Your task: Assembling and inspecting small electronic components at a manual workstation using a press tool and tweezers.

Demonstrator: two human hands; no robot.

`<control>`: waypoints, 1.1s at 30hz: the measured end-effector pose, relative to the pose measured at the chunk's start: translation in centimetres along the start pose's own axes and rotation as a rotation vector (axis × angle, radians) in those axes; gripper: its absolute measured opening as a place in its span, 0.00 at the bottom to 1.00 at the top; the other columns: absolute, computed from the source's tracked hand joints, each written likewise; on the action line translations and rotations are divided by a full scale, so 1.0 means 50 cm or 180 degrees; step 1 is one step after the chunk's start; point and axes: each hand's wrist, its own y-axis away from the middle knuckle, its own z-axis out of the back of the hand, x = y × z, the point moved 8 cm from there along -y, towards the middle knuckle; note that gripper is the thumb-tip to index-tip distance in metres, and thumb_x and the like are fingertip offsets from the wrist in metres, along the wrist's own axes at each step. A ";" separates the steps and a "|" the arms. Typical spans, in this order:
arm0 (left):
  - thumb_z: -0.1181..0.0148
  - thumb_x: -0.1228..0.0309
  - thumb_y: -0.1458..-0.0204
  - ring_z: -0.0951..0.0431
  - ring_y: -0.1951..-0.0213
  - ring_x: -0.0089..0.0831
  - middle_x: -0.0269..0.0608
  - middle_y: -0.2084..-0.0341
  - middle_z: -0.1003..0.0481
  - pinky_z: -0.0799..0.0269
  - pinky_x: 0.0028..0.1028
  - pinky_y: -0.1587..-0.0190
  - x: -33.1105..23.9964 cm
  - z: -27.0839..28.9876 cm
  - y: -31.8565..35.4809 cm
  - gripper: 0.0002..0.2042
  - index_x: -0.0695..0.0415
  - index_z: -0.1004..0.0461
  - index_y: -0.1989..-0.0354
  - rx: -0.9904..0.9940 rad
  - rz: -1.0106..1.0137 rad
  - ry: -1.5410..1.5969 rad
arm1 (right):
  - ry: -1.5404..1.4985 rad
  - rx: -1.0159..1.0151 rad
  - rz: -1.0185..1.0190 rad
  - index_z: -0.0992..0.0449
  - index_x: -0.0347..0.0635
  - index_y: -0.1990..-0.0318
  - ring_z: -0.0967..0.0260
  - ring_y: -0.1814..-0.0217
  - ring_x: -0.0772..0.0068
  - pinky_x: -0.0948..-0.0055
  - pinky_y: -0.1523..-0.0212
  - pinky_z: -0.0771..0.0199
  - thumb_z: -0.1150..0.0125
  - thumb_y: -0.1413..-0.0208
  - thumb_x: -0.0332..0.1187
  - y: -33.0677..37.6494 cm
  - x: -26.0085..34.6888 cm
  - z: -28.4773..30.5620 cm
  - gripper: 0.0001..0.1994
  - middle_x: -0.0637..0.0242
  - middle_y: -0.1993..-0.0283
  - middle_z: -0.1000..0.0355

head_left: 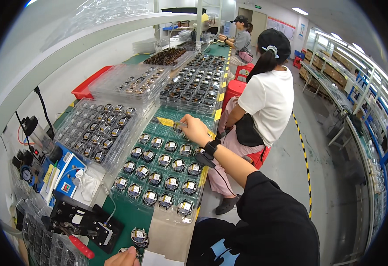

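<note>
My right hand [195, 130] reaches far over a clear plastic tray [156, 119] on the bench. Its thumb and fingers are pinched on a round electronic module [178, 126] at the tray's far end, partly hidden by the fingers. Rows of similar round modules [154, 178], with silvery rims and white labels, fill the nearer pockets. At the lower edge, only part of my left hand [122, 258] shows. Its fingers are curled closed, and what they hold is hidden. Just beside it, a single module [139, 237] lies on the green mat [134, 218].
A black clamp fixture with a red handle [81, 246] stands at the near left, beside a blue-and-white device [71, 174]. More filled trays [97, 133] and a red bin [92, 82] line the bench. A co-worker in a white shirt [269, 97] sits close on the right.
</note>
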 end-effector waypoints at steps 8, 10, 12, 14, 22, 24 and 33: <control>0.42 0.82 0.51 0.24 0.63 0.43 0.48 0.65 0.24 0.28 0.34 0.59 0.009 -0.003 -0.004 0.12 0.63 0.25 0.57 0.0066 0.0003 0.0033 | 0.0065 0.0222 0.0022 0.28 0.47 0.60 0.27 0.65 0.55 0.58 0.68 0.31 0.41 0.51 0.38 -0.008 -0.033 -0.068 0.12 0.61 0.70 0.25; 0.42 0.82 0.51 0.24 0.64 0.43 0.48 0.66 0.24 0.28 0.34 0.59 0.010 -0.004 -0.005 0.12 0.63 0.25 0.57 0.0049 0.0014 0.0044 | 0.0048 0.0214 0.0073 0.28 0.47 0.60 0.27 0.65 0.55 0.59 0.68 0.31 0.41 0.51 0.38 -0.009 -0.031 -0.069 0.12 0.61 0.70 0.25; 0.42 0.82 0.51 0.24 0.64 0.43 0.48 0.66 0.24 0.28 0.34 0.59 0.011 -0.004 -0.005 0.11 0.63 0.25 0.57 0.0044 0.0012 0.0033 | 0.0042 0.0211 0.0096 0.28 0.47 0.60 0.27 0.65 0.55 0.59 0.69 0.32 0.40 0.51 0.38 -0.008 -0.030 -0.069 0.12 0.60 0.70 0.26; 0.43 0.82 0.50 0.23 0.64 0.43 0.48 0.66 0.24 0.28 0.34 0.59 0.011 -0.003 -0.006 0.11 0.64 0.25 0.58 0.0021 -0.0003 0.0002 | 0.0019 0.0201 0.0140 0.28 0.47 0.60 0.27 0.66 0.55 0.59 0.69 0.32 0.40 0.51 0.38 -0.006 -0.030 -0.068 0.12 0.60 0.70 0.26; 0.43 0.82 0.50 0.23 0.64 0.43 0.48 0.67 0.24 0.28 0.34 0.59 0.017 0.004 -0.009 0.10 0.64 0.25 0.58 -0.0005 0.0005 -0.0015 | 0.0034 0.0121 0.0099 0.28 0.45 0.61 0.28 0.65 0.53 0.57 0.68 0.31 0.39 0.53 0.37 -0.003 -0.026 -0.063 0.12 0.58 0.69 0.25; 0.44 0.82 0.50 0.23 0.64 0.43 0.48 0.66 0.24 0.28 0.34 0.59 0.021 0.006 -0.006 0.10 0.64 0.25 0.58 -0.0016 0.0023 -0.0032 | 0.0009 0.0160 0.0029 0.28 0.44 0.62 0.28 0.65 0.51 0.56 0.67 0.31 0.39 0.54 0.36 -0.003 -0.030 -0.067 0.12 0.56 0.69 0.25; 0.44 0.81 0.49 0.24 0.65 0.44 0.49 0.66 0.24 0.29 0.33 0.60 0.033 0.014 -0.003 0.10 0.64 0.25 0.57 -0.0044 0.0052 -0.0082 | -0.0020 0.0099 0.0155 0.26 0.46 0.59 0.27 0.66 0.58 0.61 0.70 0.31 0.39 0.53 0.38 -0.005 -0.034 -0.070 0.14 0.62 0.70 0.25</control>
